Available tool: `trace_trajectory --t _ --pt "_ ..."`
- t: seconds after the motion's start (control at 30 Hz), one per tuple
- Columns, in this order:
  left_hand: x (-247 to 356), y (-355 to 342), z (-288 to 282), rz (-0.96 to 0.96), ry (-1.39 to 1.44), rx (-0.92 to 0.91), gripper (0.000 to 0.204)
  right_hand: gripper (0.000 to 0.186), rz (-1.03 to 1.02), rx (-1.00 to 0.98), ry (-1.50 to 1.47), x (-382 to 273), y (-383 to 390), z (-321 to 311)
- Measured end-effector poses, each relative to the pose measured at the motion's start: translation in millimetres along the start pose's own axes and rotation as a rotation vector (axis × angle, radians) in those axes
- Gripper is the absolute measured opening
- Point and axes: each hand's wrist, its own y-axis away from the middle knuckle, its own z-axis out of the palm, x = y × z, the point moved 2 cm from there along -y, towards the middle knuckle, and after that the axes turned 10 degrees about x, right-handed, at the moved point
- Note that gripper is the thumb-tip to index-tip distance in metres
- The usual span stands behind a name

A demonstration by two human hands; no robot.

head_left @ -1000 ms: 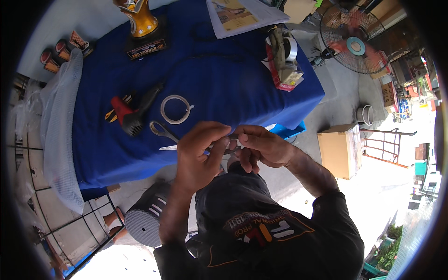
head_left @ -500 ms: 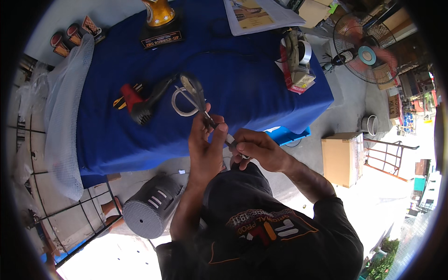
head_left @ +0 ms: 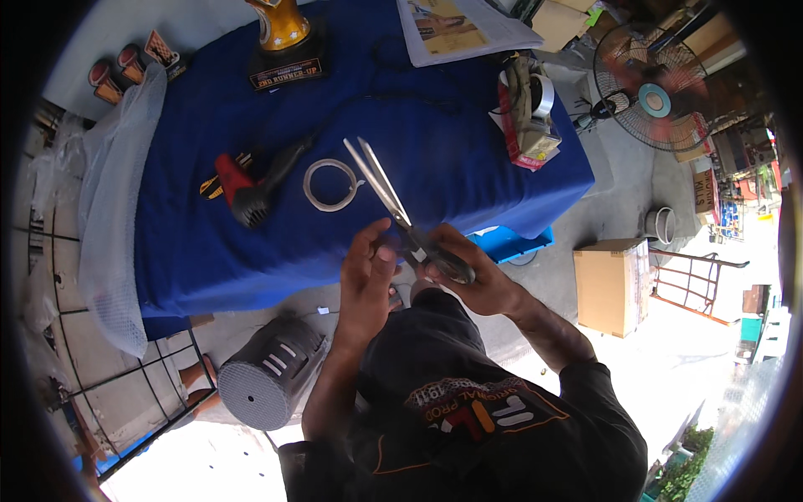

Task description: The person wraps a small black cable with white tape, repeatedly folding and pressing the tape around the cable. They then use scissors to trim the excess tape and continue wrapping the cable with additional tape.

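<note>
My right hand (head_left: 477,272) grips a pair of scissors (head_left: 381,188) by the black handles, and the slightly parted metal blades point up and away over the table. Close beside the scissors' pivot is my left hand (head_left: 366,280), its thumb and index finger apart; whether something small lies between the fingers I cannot make out. A thin whitish ring (head_left: 329,207), like a narrow roll of tape, lies flat on the blue cloth beyond the left hand. Further left rests a red and black corded tool (head_left: 232,177) shaped like a hair dryer, with a yellow and black item (head_left: 212,187) beside it.
A blue cloth covers the table (head_left: 401,109). On it stand a gold trophy (head_left: 284,32), papers (head_left: 468,38) and a tape dispenser (head_left: 531,117). Bubble wrap (head_left: 121,226) drapes its left edge. Around are a grey stool (head_left: 268,376), a fan (head_left: 654,99) and a cardboard box (head_left: 611,289).
The scissors have turned round: their handles, which pointed over the table, are now in my right hand. My left hand has let go of them, and the whitish ring shows whole.
</note>
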Motion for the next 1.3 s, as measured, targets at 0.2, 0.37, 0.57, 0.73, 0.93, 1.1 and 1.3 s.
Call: trace_trajectory --t 0.2,0.37,0.57,0.73,0.93,1.1,1.3 --pt "-5.5 -4.5 8.9 -0.047 0.173 -0.280 0.024 0.036 0.365 -0.025 -0.114 6.9 8.6 -8.5" --pt "1.2 -6.8 9.4 -0.055 0.228 -0.280 0.019 0.066 0.509 -0.165 -0.998 12.5 10.0 -9.1" --pt "3.9 -6.7 8.3 -0.232 0.093 -0.444 0.021 0.081 0.628 -0.324 -0.893 18.8 14.3 -9.9" --pt "2.6 -9.5 5.8 -0.195 0.091 -0.449 0.022 0.069 0.560 -0.318 -1.009 20.7 13.7 -3.3" --pt "-0.6 -12.2 5.9 -0.087 -0.007 -0.318 0.031 0.057 0.575 -0.195 -0.585 16.1 14.7 -6.1" --pt "-1.9 -14.5 -2.8 -0.083 -0.093 -0.140 0.039 0.057 0.572 -0.222 -0.856 11.3 16.8 -3.8" --pt "-7.8 -1.5 -1.0 -0.198 -0.142 -0.281 0.031 0.068 0.548 -0.087 -0.692 31.2 23.4 -8.2"
